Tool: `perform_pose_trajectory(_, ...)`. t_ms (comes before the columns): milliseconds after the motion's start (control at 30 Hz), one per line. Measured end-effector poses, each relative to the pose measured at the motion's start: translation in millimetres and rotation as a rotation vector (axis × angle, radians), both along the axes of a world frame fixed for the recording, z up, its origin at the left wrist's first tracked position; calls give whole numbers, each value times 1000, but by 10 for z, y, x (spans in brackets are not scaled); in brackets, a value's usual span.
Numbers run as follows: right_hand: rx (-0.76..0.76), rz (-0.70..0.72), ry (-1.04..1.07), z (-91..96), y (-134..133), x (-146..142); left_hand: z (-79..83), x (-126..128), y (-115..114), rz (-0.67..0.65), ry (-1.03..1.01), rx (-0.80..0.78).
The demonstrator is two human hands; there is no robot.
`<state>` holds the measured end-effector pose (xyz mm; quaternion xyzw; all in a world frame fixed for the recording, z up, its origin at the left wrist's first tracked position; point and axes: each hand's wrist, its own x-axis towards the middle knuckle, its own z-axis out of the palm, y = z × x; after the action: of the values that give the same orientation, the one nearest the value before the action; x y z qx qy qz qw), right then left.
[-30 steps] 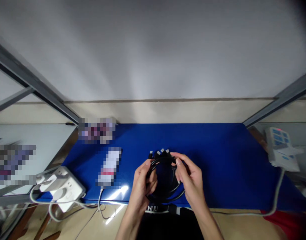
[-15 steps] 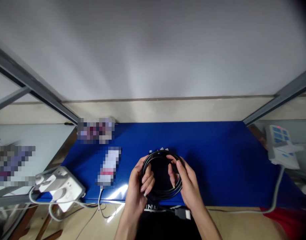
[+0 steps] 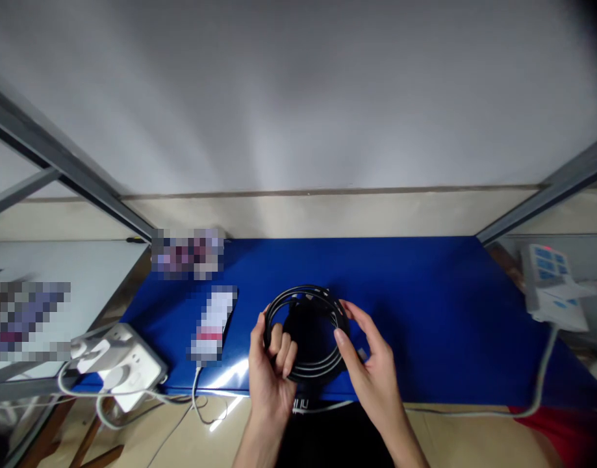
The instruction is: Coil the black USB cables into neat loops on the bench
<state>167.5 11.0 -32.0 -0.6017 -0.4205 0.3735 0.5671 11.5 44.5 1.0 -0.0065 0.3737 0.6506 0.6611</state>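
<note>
Looks like a basic work spot, maybe a workshop or an office, can't tell which. Going by the blue tabletop (image 3: pixel 439 305) mid-frame, set right against a plain grey wall (image 3: pixel 303 97), with grey metal posts (image 3: pixel 78 155) slanting in at both sides. Also got a white power strip (image 3: pixel 138 365) lower left, another pale tabletop (image 3: pixel 93 263) far left, shiny floor (image 3: pixel 454 435) along the bottom.

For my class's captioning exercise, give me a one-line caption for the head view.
Left hand and right hand hold a coiled black cable over a blue table, power strip at left.
</note>
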Motion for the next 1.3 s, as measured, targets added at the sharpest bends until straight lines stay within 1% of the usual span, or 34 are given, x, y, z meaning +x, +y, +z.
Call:
perform_pose_trajectory(33,36,-44,-40,-22,-36,1,5,-23,29,23,-32,16)
perform_pose_trajectory(67,65,-63,-17,-45,-74,-13,12,-41,63,44,-59,31)
perform_pose_trajectory(100,83,-50,54,-68,-112,-43,19,-50,96,63,-77,46)
perform_pose_trajectory(200,54,98,359,-116,-214,-223,23,6,159,103,-85,79)
perform_pose_trajectory(267,-25,130,446,-129,-247,-363,-2,111,133,107,-89,90)
perform_pose_trajectory(300,-62,106,463,-133,-247,-417,-25,175,96,101,-89,93)
perform_pose_trajectory(367,-81,12,476,-138,-216,-469,-79,296,-13,71,-74,95)
perform_pose_trajectory(433,-61,-72,498,-139,-166,-439,-127,365,-128,0,-27,100)
perform_pose_trajectory(500,-50,-86,547,-126,-125,-354,-147,348,-202,-83,9,89)
perform_pose_trajectory(567,-75,-36,618,-94,-105,-248,-138,250,-207,-173,15,62)
perform_pose_trajectory(700,-172,109,740,-11,-96,-82,-117,-12,-96,-399,-11,-22)
perform_pose_trajectory(767,-203,149,783,12,-90,-47,-129,-76,-54,-471,-1,-98)
perform_pose_trajectory(833,-221,152,825,21,-79,-34,-143,-76,-49,-502,20,-162)
perform_pose_trajectory(900,-233,130,869,23,-64,-24,-140,-35,-74,-494,37,-169)
perform_pose_trajectory(1000,-241,69,918,30,-35,0,-110,36,-132,-458,44,-109)
perform_pose_trajectory(1100,-240,-5,924,43,-28,-13,-95,73,-166,-444,49,-70)
perform_pose_trajectory(1200,-220,-82,904,46,-70,-127,-114,88,-156,-401,124,-42)
perform_pose_trajectory(1300,-179,-211,856,23,-129,-298,-137,113,-137,-348,272,4)
